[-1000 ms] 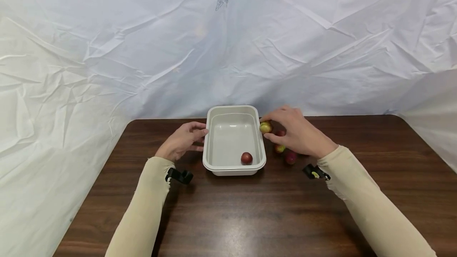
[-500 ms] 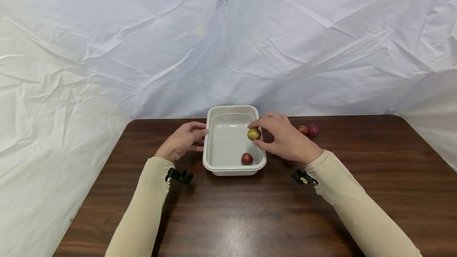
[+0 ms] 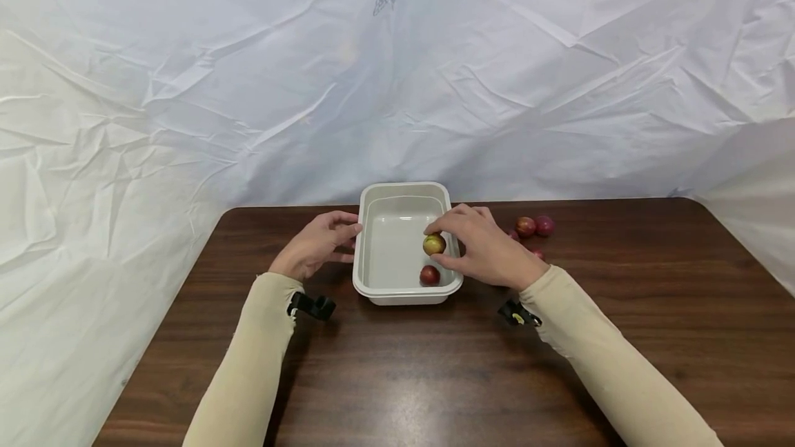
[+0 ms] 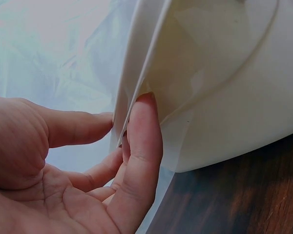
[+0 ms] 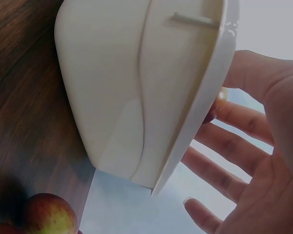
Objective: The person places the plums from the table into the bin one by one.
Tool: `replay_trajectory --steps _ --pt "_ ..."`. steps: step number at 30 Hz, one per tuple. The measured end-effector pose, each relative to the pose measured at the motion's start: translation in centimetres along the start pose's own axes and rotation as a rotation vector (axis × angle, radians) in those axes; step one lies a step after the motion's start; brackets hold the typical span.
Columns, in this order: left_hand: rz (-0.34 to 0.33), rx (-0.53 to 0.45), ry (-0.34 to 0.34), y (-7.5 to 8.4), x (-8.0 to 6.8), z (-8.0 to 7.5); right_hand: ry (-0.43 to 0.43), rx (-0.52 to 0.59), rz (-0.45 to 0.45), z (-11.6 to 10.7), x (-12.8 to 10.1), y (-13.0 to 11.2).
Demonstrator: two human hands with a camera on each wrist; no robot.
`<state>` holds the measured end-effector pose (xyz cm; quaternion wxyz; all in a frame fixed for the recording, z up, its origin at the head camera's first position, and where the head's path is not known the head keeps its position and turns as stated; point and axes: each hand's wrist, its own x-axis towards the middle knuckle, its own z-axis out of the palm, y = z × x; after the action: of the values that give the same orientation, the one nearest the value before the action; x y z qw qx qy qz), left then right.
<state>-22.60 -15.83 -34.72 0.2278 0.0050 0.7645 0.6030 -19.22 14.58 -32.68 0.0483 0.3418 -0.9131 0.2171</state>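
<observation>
A white plastic tub (image 3: 380,254) stands on the dark wooden table (image 3: 397,364). One red fruit (image 3: 429,274) lies at the tub's near right corner. My right hand (image 3: 444,248) reaches over the tub's right wall and pinches a yellow-green fruit (image 3: 433,245) just above the red one. My left hand (image 3: 351,241) rests against the tub's left rim with relaxed fingers. In the left wrist view a fingertip (image 4: 144,122) touches under the rim of the tub (image 4: 224,87). The right wrist view shows the tub's outer wall (image 5: 132,87) and my spread fingers (image 5: 234,151) behind it.
Two red fruits (image 3: 525,226) (image 3: 544,225) lie on the table right of the tub, with smaller ones (image 3: 537,252) partly hidden behind my right hand. Another fruit (image 5: 46,214) shows beside the tub in the right wrist view. A crumpled white sheet (image 3: 397,88) backs the table.
My right hand has carried the yellow-green fruit from the table right of the tub over the rim and lower inside. The left hand has stayed on the rim.
</observation>
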Motion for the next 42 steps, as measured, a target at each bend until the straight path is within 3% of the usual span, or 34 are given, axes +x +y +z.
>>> replay_trajectory --steps 15,27,42 --pt "-0.011 0.005 0.009 0.1 0.1 0.0 -0.004 -0.004 0.009 -0.8 -0.4 0.5" --pt "-0.004 0.011 0.010 0.0 0.0 0.1 0.016 -0.012 0.094 -2.9 -1.2 1.6" --pt "-0.014 0.021 0.012 0.1 0.0 0.3 -0.108 -0.114 0.223 -3.6 -2.3 4.1"
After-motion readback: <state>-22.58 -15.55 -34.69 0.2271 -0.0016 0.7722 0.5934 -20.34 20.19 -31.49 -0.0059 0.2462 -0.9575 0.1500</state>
